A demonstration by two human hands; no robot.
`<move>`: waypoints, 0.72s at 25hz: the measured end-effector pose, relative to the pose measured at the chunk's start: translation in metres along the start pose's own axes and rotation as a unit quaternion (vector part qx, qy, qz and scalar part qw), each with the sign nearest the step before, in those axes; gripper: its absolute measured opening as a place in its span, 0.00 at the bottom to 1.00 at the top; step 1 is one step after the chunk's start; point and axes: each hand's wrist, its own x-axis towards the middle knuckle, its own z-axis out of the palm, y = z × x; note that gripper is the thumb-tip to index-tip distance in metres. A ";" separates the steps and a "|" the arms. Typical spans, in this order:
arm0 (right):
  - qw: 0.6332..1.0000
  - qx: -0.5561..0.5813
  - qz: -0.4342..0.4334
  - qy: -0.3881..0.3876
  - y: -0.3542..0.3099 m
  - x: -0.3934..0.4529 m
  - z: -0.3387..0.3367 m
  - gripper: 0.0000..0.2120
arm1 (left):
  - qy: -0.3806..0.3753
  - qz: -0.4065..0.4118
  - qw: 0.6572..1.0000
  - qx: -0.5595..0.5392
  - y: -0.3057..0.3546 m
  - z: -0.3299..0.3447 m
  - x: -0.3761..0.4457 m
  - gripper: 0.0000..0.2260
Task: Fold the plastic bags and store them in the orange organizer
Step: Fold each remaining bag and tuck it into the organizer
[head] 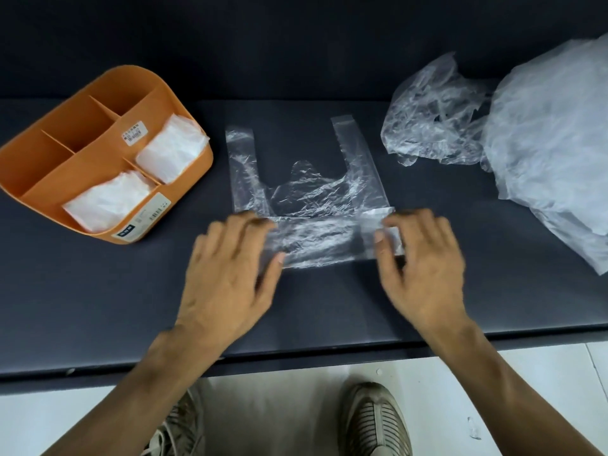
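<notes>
Clear plastic is what I have under both hands: a thin bag [306, 205] lies flat on the dark table [98, 291], its two handle strips pointing away from me and its near edge folded over into a doubled band. My left hand [227, 274] rests at the left end of that band, fingers spread and lightly bent, with the thumb tip touching the band's near edge. My right hand [424, 261] is at the right end, fingers curled down onto the plastic and the thumb against the fold; both hands are blurred, so I cannot tell whether either grip actually pinches the film or only presses on it.

Left of the bag, apart from it, stands the orange organizer [82, 159], tilted in my view, with dividers making several compartments. The two compartments nearest the bag each hold a folded white packet [171, 149] [108, 199]; the others look bare. Printed labels sit on a divider and on the front wall.

To the right, well apart from my hands, a crumpled clear bag [434, 116] lies loose, and beside it at the frame edge is a larger heap of plastic [552, 143] that drapes toward me. Below the table edge I see pale floor and my two shoes [375, 422].
</notes>
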 end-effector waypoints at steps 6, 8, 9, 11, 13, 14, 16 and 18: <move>0.970 -0.059 -0.080 -0.220 0.006 -0.018 0.027 0.33 | -0.150 0.091 0.983 0.054 -0.012 0.028 -0.016 0.33; 0.971 -0.046 -0.081 -0.218 0.016 -0.019 0.025 0.34 | -0.129 0.089 0.987 0.029 -0.015 0.028 -0.016 0.31; 0.973 -0.034 -0.082 -0.212 0.019 -0.017 0.023 0.34 | -0.101 0.083 0.991 0.014 -0.014 0.027 -0.016 0.29; 0.977 -0.013 -0.083 -0.195 0.020 -0.013 0.018 0.32 | -0.028 0.079 0.996 0.011 -0.014 0.026 -0.015 0.22; 0.980 0.000 -0.082 -0.180 0.021 -0.010 0.016 0.30 | 0.016 0.085 0.996 0.030 -0.017 0.025 -0.013 0.16; 0.981 0.006 -0.081 -0.174 0.022 -0.008 0.015 0.30 | 0.023 0.089 0.995 0.031 -0.019 0.022 -0.013 0.15; 0.985 0.030 -0.088 -0.145 0.025 -0.007 0.014 0.26 | 0.026 0.095 0.995 0.020 -0.021 0.015 -0.010 0.15; 0.987 0.100 -0.061 -0.106 0.026 -0.007 0.010 0.18 | 0.015 0.087 0.996 0.000 -0.021 0.001 -0.007 0.16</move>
